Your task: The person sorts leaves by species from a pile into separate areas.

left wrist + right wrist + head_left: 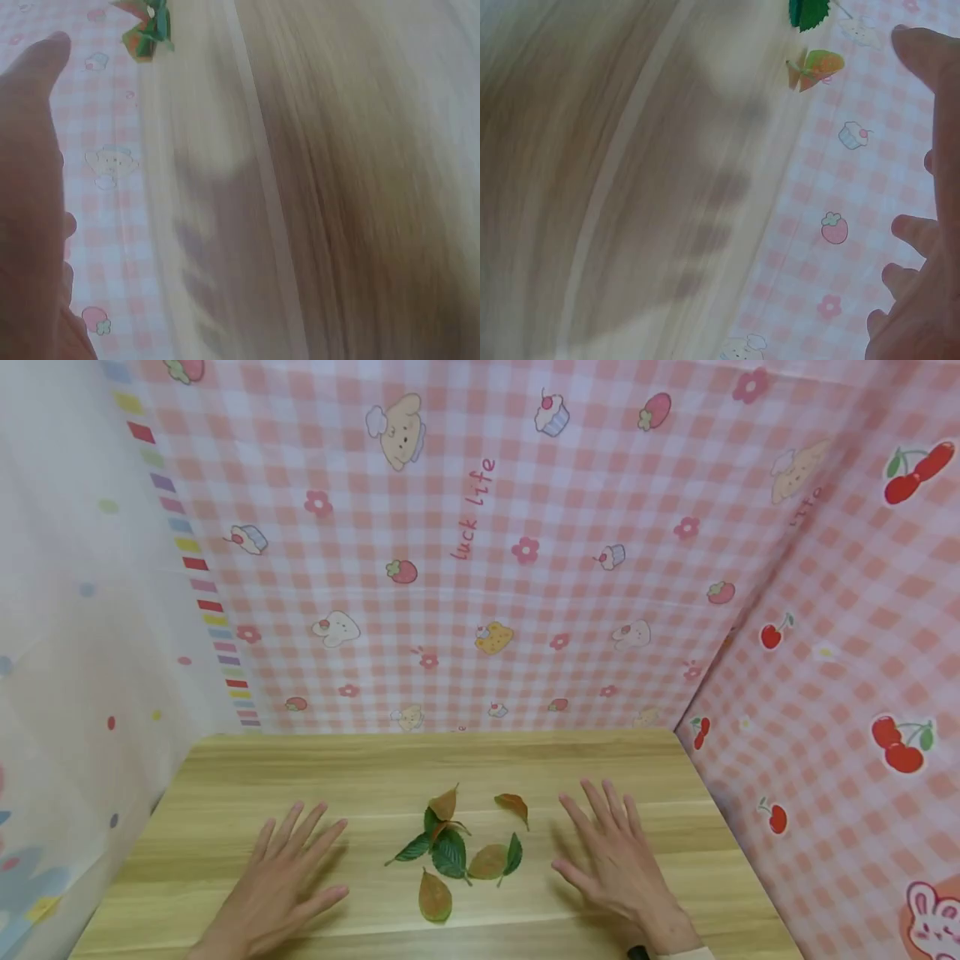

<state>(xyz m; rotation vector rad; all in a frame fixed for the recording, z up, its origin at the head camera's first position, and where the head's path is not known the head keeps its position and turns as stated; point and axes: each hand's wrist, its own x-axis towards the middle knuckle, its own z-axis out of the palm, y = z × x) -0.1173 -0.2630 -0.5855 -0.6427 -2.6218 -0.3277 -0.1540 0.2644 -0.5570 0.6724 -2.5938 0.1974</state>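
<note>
Green and browning leaves (450,853) are seen strewn on the wood-grain surface (360,760), head view's lower centre, flanked by left hand (279,878), lower left, and right hand (618,864), lower right, fingers spread, released!

Wood-grain tabletop (570,753) at 6 o'clock. Pink-and-white checked back cloth (450,602) at 12, printed with cupcakes (552,417), strawberries (655,412), flowers (318,503), "luck life" lettering (480,489). Coloured-block border (195,564) at 10. Pale dotted cloth (90,635) at 9. Cherry-print checked cloth (832,693) at 3, rabbit print (933,922) at 4.
</note>
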